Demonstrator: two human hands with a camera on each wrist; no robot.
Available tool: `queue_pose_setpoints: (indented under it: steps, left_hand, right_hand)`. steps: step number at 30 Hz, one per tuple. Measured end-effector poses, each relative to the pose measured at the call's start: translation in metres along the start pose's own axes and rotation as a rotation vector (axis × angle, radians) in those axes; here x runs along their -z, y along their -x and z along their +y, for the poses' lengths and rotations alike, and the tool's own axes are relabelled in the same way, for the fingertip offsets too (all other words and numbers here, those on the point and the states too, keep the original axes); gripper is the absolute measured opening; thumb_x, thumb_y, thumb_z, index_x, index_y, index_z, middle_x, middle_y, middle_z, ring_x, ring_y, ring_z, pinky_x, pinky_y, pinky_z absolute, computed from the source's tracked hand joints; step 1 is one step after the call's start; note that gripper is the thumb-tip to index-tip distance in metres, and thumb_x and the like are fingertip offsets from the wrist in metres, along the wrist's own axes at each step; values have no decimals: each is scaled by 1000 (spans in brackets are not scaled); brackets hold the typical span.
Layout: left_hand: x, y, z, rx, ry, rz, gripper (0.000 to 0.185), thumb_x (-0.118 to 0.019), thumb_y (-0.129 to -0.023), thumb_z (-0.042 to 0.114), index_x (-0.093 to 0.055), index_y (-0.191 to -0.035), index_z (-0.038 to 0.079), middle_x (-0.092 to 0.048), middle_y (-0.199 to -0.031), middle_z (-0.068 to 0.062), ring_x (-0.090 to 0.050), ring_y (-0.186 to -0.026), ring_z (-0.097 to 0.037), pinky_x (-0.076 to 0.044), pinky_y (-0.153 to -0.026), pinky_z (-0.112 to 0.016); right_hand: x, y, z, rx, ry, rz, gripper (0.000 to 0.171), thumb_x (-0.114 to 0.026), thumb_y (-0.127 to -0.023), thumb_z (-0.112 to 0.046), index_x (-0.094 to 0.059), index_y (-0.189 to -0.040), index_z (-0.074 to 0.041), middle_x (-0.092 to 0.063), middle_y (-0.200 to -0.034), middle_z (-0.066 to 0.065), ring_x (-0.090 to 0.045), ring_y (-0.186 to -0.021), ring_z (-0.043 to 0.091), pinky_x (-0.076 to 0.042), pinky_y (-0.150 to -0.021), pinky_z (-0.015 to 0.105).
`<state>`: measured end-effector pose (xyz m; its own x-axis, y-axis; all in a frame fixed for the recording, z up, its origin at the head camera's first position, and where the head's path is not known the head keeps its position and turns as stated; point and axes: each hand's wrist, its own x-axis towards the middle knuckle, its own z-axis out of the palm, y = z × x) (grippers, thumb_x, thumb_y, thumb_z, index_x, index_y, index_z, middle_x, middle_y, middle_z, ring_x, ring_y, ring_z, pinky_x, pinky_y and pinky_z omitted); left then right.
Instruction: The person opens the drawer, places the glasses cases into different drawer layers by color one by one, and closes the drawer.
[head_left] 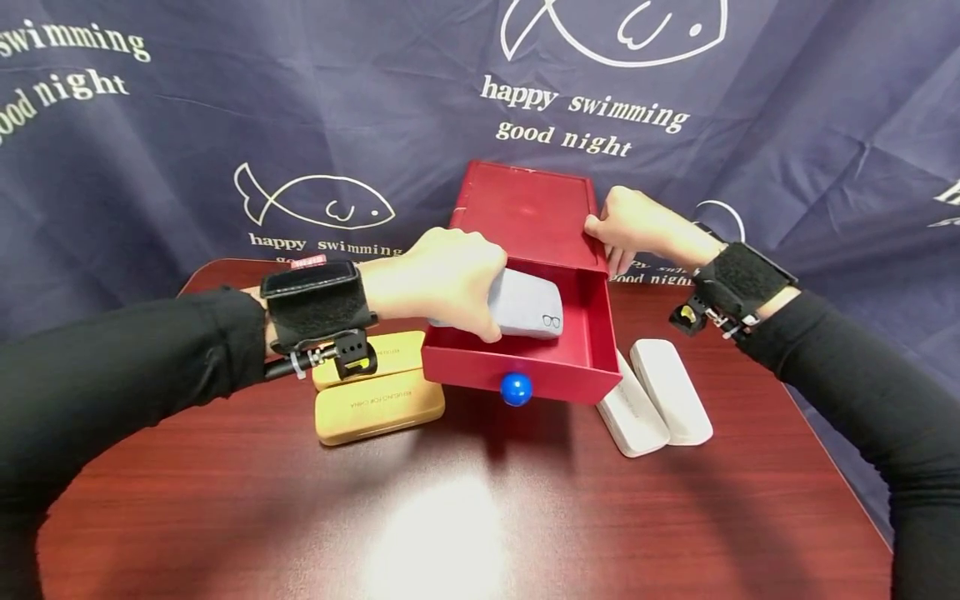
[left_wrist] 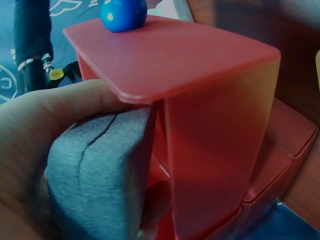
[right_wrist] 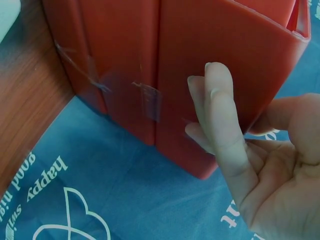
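Observation:
My left hand (head_left: pixel 450 279) grips a grey fabric glasses case (head_left: pixel 528 304) with a small glasses print. The case sits at the pulled-out red drawer (head_left: pixel 465 365), overlapping its inside in the head view. In the left wrist view the grey case (left_wrist: pixel 95 170) lies between thumb and fingers, beside the drawer wall. A blue ball knob (head_left: pixel 516 389) is on the drawer's front. Behind it stands the red drawer cabinet (head_left: pixel 525 204). My right hand (head_left: pixel 630 223) touches the cabinet's right edge, thumb by the top, fingers (right_wrist: pixel 222 110) extended along the side.
Two yellow glasses cases (head_left: pixel 378 406) lie left of the drawer on the brown table (head_left: pixel 300 517). Two white cases (head_left: pixel 671 392) lie to its right. A dark blue printed cloth (head_left: pixel 420 100) hangs behind. Clear tape (right_wrist: pixel 150 100) crosses the cabinet's side seams.

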<state>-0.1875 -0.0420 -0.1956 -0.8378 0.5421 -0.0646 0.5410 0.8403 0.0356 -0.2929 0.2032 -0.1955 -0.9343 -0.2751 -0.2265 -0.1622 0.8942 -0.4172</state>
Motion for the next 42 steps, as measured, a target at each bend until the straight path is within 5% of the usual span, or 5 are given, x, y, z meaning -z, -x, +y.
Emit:
queue_pose_setpoints:
  steps: [8, 27, 42]
  left_hand:
    - [0, -8, 3, -34, -37, -10, 44, -81, -75, 47, -66, -95, 11, -67, -92, -5, -64, -83, -24, -53, -68, -39]
    - [25, -31, 13, 0, -91, -247, 51, -87, -69, 43, -66, -104, 13, -65, -101, -3, -62, -93, -22, -51, -78, -36]
    - [19, -39, 25, -22, -129, -281, 49, -86, -70, 43, -64, -103, 14, -65, -101, -1, -62, -93, -20, -53, -79, -34]
  right_hand:
    - [1, 1, -1, 11, 11, -6, 48, -41, -98, -17, -62, -59, 2, -69, -55, 12, -70, -47, 20, -58, -50, 28]
    - [0, -1, 0, 35, 23, -8, 47, -41, -98, -15, -59, -60, 2, -70, -57, 12, -70, -47, 20, -58, -51, 30]
    - [-1, 2, 0, 21, 11, 16, 43, -41, -96, -15, -62, -63, 5, -69, -55, 12, -70, -47, 19, -58, -50, 29]
